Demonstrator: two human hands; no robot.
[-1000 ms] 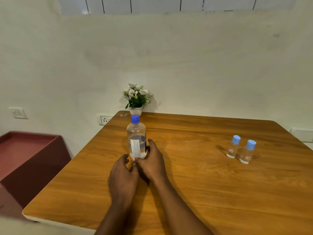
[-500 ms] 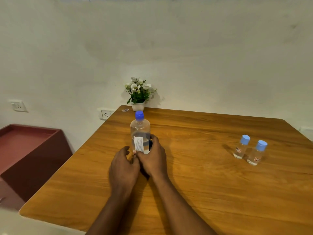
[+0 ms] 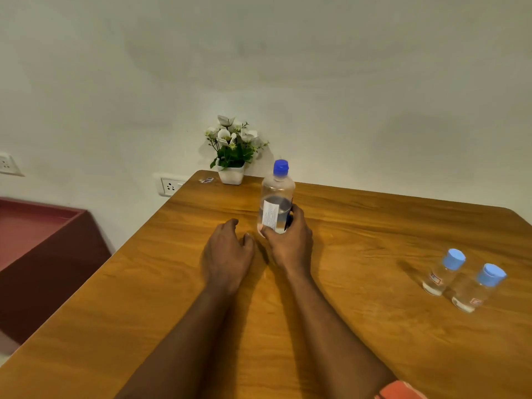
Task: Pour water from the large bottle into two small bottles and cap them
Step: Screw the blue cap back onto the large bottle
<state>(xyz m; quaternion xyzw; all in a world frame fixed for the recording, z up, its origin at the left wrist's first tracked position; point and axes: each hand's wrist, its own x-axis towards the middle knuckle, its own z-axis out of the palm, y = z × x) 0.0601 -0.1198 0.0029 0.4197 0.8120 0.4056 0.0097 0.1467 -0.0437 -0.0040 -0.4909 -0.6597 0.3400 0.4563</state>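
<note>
Round the large bottle (image 3: 277, 197), right hand (image 3: 289, 244)

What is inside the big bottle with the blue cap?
Clear water fills the big bottle to about halfway; above it looks empty. Its blue cap is on. The white label and fingers of the right hand cover the lower part.

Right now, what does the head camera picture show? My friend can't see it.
A person's right hand grips the large bottle, upright with its blue cap on, at a wooden table, while the left hand rests beside it holding nothing. Two small bottles, both capped, stand together at the right, and a flower pot sits at the far edge.
</note>
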